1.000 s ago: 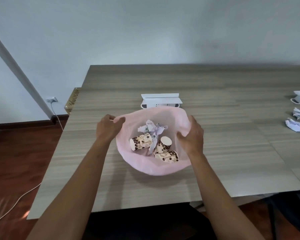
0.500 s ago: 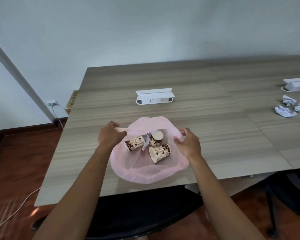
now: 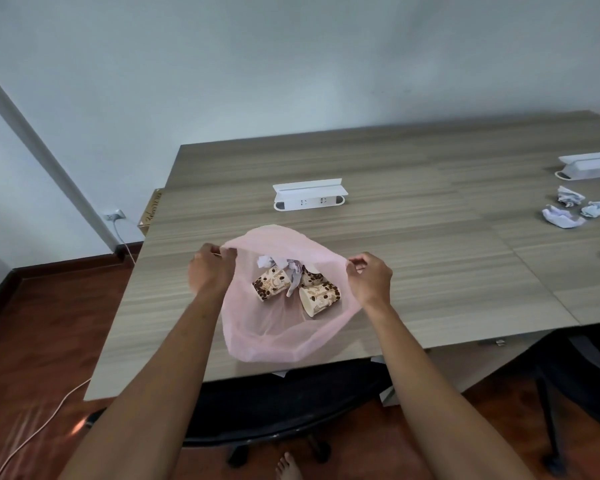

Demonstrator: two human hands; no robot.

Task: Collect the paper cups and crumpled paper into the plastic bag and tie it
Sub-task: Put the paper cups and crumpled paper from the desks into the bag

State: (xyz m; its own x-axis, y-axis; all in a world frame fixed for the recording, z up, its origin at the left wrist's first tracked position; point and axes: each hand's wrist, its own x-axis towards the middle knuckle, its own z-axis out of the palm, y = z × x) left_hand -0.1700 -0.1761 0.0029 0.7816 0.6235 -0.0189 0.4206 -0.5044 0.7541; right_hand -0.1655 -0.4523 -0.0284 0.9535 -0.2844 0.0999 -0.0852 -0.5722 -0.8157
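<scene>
Both hands pinch the rim of the pink plastic bag, the left hand at its left edge, the right hand at its right. It lies open on the desk, holding three paper cups and crumpled paper; more paper balls sit far right.

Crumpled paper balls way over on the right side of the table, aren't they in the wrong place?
Yes. Three crumpled white paper balls lie loose on the wooden table, far from the thin pink plastic bag, which both hands pinch open at its rim.
</scene>
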